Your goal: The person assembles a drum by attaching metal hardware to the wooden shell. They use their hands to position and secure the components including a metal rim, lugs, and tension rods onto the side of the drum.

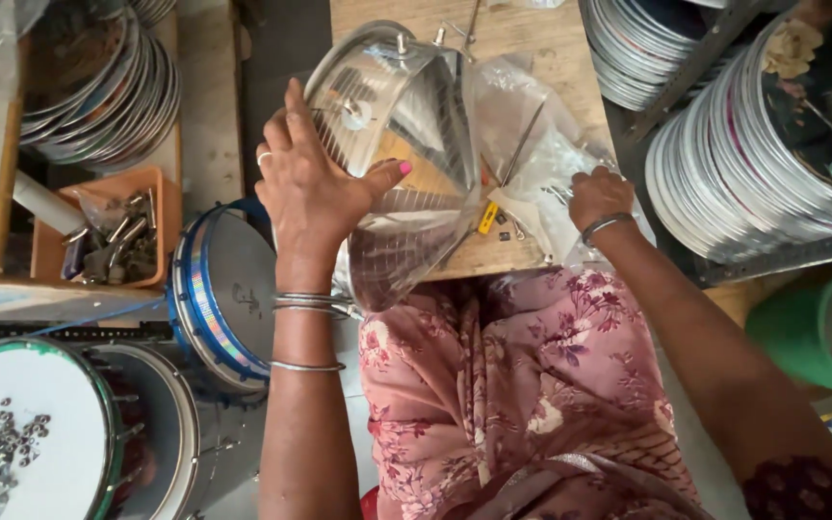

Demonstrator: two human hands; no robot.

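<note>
A lap draped in pink floral cloth (522, 385) is lying nearest the camera, and both forearms are reaching forward over it toward a small wooden work board (541, 48).

The left hand (310, 193) is pressing flat against the near rim of a shiny metal drum shell (387, 144), fingers spread over the curved edge and the thumb hooked across the inner side, so the grip is a clasp on the rim rather than a fist. The hold is probably steadying the shell, which is sitting partly on the board and partly over the lap and looks likely to roll without that bracing. The shell is lying tipped on its side: its round axis is running from the person's lap away and slightly leftward, with the far open end pointing toward the top of the view and small tension fittings standing along that far rim.

The right hand (599, 197) is curling closed inside a crumpled clear plastic bag (541, 164) on the board just right of the shell, seemingly pinching small parts; what the fingertips are gripping cannot be told. A few screws and a yellow piece (486, 218) are lying between bag and shell.

A blue-rimmed drum (228, 289) is leaning left of the lap, stacked hoops (753, 164) are filling the racks to the right, and an orange tray of hardware (113, 236) is sitting at left.
</note>
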